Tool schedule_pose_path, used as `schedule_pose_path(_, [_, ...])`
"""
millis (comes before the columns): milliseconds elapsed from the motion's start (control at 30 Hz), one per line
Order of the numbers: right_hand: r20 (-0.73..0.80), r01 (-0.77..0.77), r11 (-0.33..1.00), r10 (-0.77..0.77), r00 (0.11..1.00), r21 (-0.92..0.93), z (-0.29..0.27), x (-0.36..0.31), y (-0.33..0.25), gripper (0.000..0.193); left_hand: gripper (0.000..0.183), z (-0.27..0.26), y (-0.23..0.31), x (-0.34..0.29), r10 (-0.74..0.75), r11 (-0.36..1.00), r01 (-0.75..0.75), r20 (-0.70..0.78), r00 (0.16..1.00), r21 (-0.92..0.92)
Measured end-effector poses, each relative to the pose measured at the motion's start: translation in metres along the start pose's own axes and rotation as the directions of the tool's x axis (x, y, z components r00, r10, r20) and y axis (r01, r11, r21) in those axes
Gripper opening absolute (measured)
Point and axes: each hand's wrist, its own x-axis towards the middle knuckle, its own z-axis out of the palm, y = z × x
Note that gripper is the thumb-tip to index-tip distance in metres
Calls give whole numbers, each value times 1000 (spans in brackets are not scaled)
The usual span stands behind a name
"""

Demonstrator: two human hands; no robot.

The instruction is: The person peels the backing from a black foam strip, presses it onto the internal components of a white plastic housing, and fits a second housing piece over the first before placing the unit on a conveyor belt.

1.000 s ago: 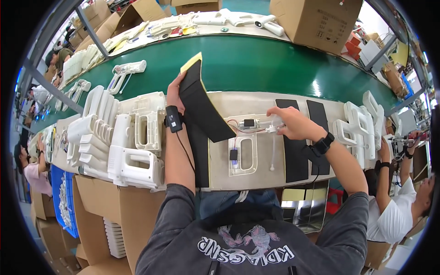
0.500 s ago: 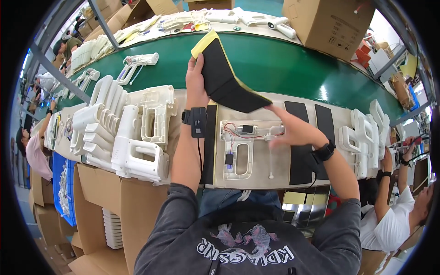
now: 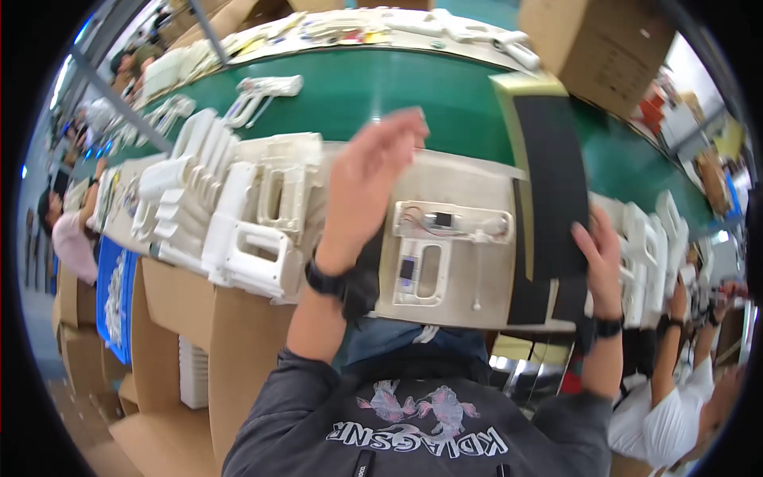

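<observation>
My right hand grips the near right edge of a black foam sheet with yellow backing. The sheet is raised above the right side of the mat, partly covering the black strips that lie there. My left hand is up over the mat, blurred, its fingers stretched out and nothing in them. Between my arms lies a white plastic handle-shaped half shell. It carries red wires, a small black block and a dark pad. A thin white rod sits beside its grip opening.
White shell parts are stacked to the left, and more white shells stand at the right. A green conveyor belt runs behind the mat. Cardboard boxes and a blue bin stand lower left. Other people work on both sides.
The foam sheet has swung from above the centre to the right and now stands nearly straight in my right hand. My left hand has let go of it.
</observation>
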Motion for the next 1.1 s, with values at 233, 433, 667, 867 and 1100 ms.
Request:
schedule_pose_path(233, [-75, -45, 83, -403, 912, -996, -79, -103, 68, 36, 24, -99, 46, -101, 49, 678, 95, -174, 983, 729])
schedule_pose_path(433, [-191, 90, 743, -284, 940, -663, -34, -80, 50, 23, 66, -192, 15, -99, 24, 7, 355, -355, 935, 935])
schedule_pose_path(667, [44, 199, 797, -213, 976, -571, 11, -65, 26, 15, 74, -221, -3, -57, -186, -108, 500, -512, 839, 859])
schedule_pose_path(867, [64, 173, 829, -165, 984, -532, 7, -72, 33, 12, 71, -247, -19, -45, -160, -22, 346, -345, 925, 938])
schedule_pose_path(1100, [108, 158, 854, -120, 987, -496, 7, -78, 20, 10, 48, -222, 8, -25, -253, -209, 289, -337, 907, 934])
